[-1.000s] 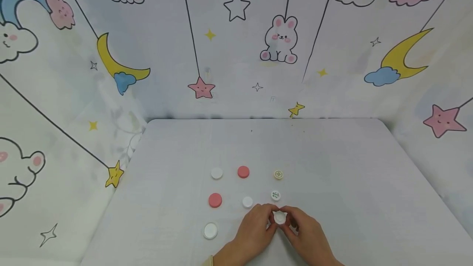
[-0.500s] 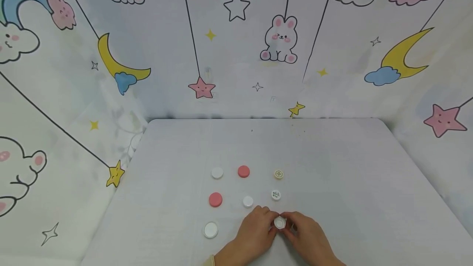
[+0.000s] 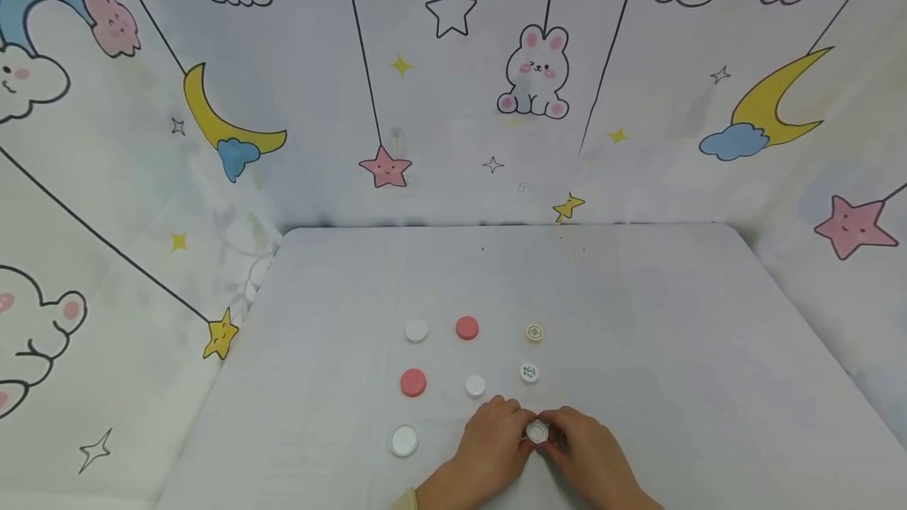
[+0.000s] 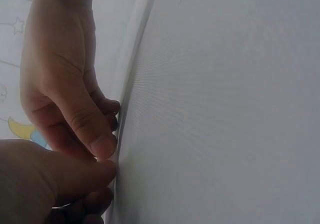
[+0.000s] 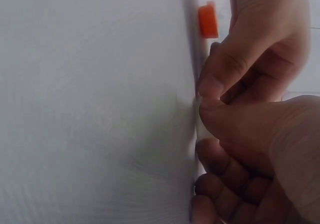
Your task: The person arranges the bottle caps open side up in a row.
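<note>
White cap (image 3: 537, 432): low over the near part of the tabletop (image 3: 673, 352), close side of the green-marked disc (image 3: 529, 372); cannot tell whether it touches the cloth. Left hand (image 3: 494, 443) and right hand (image 3: 590, 451) pinch it from either side, thumbs meeting at its near edge, other fingers curled.

Beyond: cream patterned disc (image 3: 534, 333) in line past the green-marked one. Leftward, small white disc (image 3: 475, 386) near the left knuckles; farther red disc (image 3: 467, 327), nearer red disc (image 3: 413, 382), plain white disc (image 3: 416, 330), rimmed white disc (image 3: 405, 441) well apart from the hands.

Risks, my judgement: uneven thumb pressure could tip the cap or shoot it out; a careless left-hand lift could nudge the small white disc.

Lettering: none readable. Green marks and cream emblem too small to make out; backdrop (image 3: 453, 116) shows cartoon prints.
</note>
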Tool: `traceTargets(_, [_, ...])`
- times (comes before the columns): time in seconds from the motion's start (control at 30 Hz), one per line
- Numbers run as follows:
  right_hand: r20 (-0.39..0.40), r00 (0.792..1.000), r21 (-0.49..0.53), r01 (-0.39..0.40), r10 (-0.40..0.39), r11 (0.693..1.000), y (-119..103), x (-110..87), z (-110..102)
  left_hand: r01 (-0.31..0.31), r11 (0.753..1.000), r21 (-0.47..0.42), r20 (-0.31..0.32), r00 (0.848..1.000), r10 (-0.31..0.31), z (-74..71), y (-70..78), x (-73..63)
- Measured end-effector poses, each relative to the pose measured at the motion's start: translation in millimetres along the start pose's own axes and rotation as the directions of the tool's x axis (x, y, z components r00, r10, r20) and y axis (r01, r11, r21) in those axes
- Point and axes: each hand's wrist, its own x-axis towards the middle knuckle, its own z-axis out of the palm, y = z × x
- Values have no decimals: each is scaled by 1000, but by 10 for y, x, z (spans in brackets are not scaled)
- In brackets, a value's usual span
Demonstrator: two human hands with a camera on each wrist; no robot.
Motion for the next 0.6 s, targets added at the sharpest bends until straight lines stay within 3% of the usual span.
traceTargets(0.6, [36,998,-18,-42,43,999,-6,21,4,6,1000,27,11,1000,-6,-13,7,9])
